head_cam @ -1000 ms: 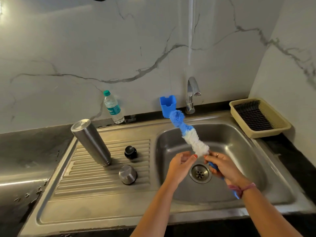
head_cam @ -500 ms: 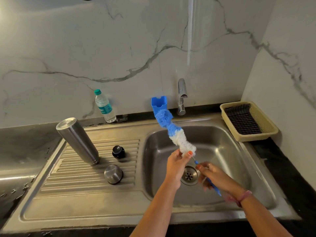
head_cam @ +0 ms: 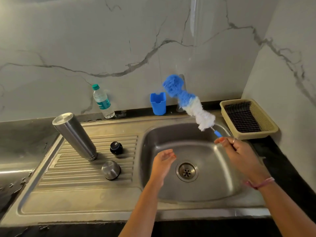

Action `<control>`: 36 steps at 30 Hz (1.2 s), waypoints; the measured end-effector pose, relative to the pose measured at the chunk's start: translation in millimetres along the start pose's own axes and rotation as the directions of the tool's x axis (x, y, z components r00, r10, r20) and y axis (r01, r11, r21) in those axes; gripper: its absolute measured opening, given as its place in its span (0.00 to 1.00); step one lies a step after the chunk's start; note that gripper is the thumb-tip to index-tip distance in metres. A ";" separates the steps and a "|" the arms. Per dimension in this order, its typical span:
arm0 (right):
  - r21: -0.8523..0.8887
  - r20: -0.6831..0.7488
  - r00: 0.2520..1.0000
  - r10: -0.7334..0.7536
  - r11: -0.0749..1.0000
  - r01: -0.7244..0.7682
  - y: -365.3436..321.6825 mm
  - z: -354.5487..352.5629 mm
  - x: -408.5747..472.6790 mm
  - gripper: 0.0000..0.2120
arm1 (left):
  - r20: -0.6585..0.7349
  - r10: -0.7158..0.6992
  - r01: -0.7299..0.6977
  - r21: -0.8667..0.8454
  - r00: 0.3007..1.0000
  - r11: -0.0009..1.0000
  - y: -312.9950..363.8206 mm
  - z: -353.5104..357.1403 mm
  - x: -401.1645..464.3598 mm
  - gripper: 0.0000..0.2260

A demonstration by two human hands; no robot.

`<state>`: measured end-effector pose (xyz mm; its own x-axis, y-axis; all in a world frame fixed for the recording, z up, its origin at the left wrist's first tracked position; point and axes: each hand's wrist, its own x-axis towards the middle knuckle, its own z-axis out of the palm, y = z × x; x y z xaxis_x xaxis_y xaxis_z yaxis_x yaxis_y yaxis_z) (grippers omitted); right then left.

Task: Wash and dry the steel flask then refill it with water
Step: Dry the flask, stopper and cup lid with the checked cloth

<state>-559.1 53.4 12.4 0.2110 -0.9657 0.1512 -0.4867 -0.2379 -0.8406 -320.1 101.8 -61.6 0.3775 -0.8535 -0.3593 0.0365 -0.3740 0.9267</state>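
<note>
Right hand [head_cam: 239, 151]: above the right side of the sink basin [head_cam: 210, 190], fingers curled round the thin blue handle of the bottle brush [head_cam: 189, 103], gripping it near its lower end.
Bottle brush: held tilted, bristle head up and to the left; the bristles are white nearest the handle and blue at the tip, which is blurred and shows in front of the wall above the sink's back edge.
Left hand [head_cam: 163, 161]: over the basin just left of the drain [head_cam: 186, 171], holding nothing, fingers relaxed and slightly bent, palm turned towards the right.
Steel flask [head_cam: 75, 135]: stands upside down on the ribbed drainboard [head_cam: 82, 175] left of the basin, mouth end against the ribs, closed base uppermost; well apart from both hands.
Black stopper [head_cam: 116, 147]: on the drainboard just right of the flask.
Steel cap [head_cam: 111, 170]: on the drainboard in front of the stopper, near the flask's lower end.
Blue holder cup [head_cam: 158, 103]: on the back ledge of the worktop against the marble wall, left of the brush head.
Plastic water bottle [head_cam: 102, 101]: green cap, leaning against the wall behind the drainboard.
Beige basket [head_cam: 266, 124]: on the dark worktop right of the sink, with a dark mesh lining inside.
</note>
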 end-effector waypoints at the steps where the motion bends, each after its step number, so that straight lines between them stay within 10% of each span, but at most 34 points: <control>1: -0.132 0.010 1.000 0.006 0.991 -0.005 3.1 2.2 1.6 0.11 | -0.040 -0.013 0.013 0.003 0.999 1.000 -3.7 -8.1 2.4 0.11; 5: -0.827 0.136 0.983 0.121 0.560 0.046 23.3 8.5 9.4 0.19 | -0.123 -0.044 0.041 -0.026 0.991 0.999 -10.6 -32.8 9.7 0.11; 14: -0.608 -0.127 0.957 -0.262 0.783 0.134 32.4 31.0 1.8 0.20 | -0.090 -0.059 0.059 0.000 0.994 0.998 -11.7 -53.0 18.4 0.09; 19: -0.916 0.123 0.972 0.198 0.400 0.035 19.0 33.2 4.7 0.19 | -0.065 -0.070 0.070 0.006 0.995 0.998 -13.6 -58.9 22.2 0.09; 27: -0.407 -0.045 0.992 0.115 0.905 -0.123 29.7 37.2 7.5 0.18 | -0.052 -0.073 0.073 0.001 0.996 0.997 -15.1 -66.6 24.5 0.09; 31: -0.760 0.020 0.990 0.139 0.645 -0.075 28.3 33.3 8.1 0.19 | -0.046 -0.075 0.075 -0.013 0.996 0.997 -14.7 -69.0 24.2 0.08; 36: -0.746 0.056 0.983 0.173 0.661 -0.074 26.0 35.7 5.0 0.18 | -0.049 -0.079 0.079 -0.009 0.996 0.997 -15.7 -70.6 24.1 0.08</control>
<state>-540.4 46.1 -27.2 0.1705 -0.9850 -0.0259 -0.9702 -0.1633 -0.1789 -246.2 112.7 -77.1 0.4180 -0.8025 -0.4257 0.0743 -0.4368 0.8965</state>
